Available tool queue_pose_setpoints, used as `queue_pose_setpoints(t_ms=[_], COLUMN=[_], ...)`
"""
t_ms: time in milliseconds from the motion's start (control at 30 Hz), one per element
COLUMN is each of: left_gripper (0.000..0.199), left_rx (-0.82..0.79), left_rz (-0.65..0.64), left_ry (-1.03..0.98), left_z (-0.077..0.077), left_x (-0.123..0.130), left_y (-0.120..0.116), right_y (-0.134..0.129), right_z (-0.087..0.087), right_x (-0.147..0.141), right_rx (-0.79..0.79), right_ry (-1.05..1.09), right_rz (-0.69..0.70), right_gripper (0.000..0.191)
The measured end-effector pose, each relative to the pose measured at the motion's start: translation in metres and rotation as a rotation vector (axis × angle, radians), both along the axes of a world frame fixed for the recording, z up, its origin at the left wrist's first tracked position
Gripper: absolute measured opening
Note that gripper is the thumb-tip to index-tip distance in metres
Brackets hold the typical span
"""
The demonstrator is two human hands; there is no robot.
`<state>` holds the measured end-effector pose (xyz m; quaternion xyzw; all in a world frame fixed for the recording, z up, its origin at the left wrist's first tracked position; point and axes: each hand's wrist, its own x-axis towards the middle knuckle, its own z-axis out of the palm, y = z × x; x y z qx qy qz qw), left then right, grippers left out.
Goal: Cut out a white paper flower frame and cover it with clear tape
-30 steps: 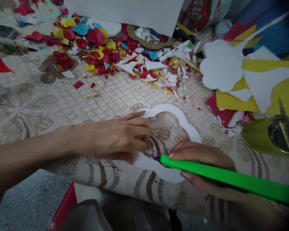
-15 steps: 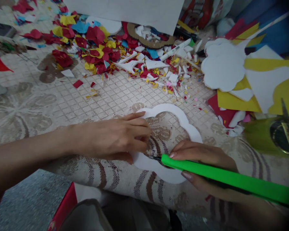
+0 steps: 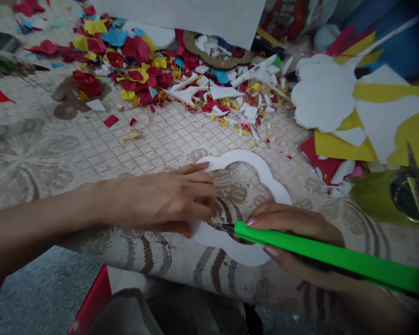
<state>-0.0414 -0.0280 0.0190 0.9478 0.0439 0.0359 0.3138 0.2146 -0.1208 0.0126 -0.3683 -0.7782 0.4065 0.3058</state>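
A white ring with a scalloped, flower-like outline (image 3: pixel 247 159) lies on the patterned tablecloth in front of me. My left hand (image 3: pixel 174 197) covers its left side, index finger along the upper rim, the other fingers curled and the thumb by the lower rim. My right hand (image 3: pixel 296 228) is closed around a long bright-green utility knife (image 3: pixel 321 253). The knife's thin dark tip points left, just inside the ring's lower edge and close to my left fingers. Whether the tip touches the ring, I cannot tell. The right wrist fades into shadow.
Red, yellow, blue and white scraps (image 3: pixel 139 74) spread across the back of the table. White scalloped cutouts (image 3: pixel 323 93) rest on yellow sheets (image 3: pixel 345 146) at the right. Scissors (image 3: pixel 417 186) stand point-up at the right edge. The table's front edge runs below the ring.
Almost nothing differs. The view has shifted very slightly, and the knife tip shows a little further into the ring's opening. Both hands keep their holds.
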Motion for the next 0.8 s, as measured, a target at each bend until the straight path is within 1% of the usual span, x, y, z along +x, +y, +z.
queue_pose_setpoints(t_ms=[100, 267, 433, 500, 600, 667, 800], left_gripper=[0.011, 0.014, 0.013, 0.014, 0.015, 0.015, 0.016], left_rx=[-0.010, -0.011, -0.002, -0.009, -0.031, -0.044, -0.035], left_rz=[0.003, 0.006, -0.003, -0.001, 0.042, 0.063, 0.058], left_ry=[-0.006, -0.006, 0.029, 0.034, 0.026, 0.025, 0.047], left_z=[-0.001, -0.001, 0.001, 0.003, 0.005, 0.007, 0.008], left_x=[-0.001, -0.002, -0.003, -0.003, -0.003, -0.003, -0.003], left_y=[0.000, 0.000, 0.001, 0.002, 0.003, 0.004, 0.005], right_y=[0.000, 0.002, 0.006, 0.006, 0.004, 0.002, -0.001], right_z=[-0.001, 0.001, 0.010, 0.012, 0.014, 0.014, 0.014], right_x=[-0.001, 0.001, 0.008, 0.010, 0.010, 0.008, 0.002], right_rx=[-0.013, 0.002, 0.077, 0.076, 0.058, 0.057, 0.067], right_ry=[0.011, -0.040, -0.107, -0.125, -0.147, -0.164, -0.182], right_rz=[0.028, 0.065, -0.031, -0.041, -0.026, -0.051, -0.116], right_gripper=[0.034, 0.034, 0.031, 0.030, 0.029, 0.028, 0.029])
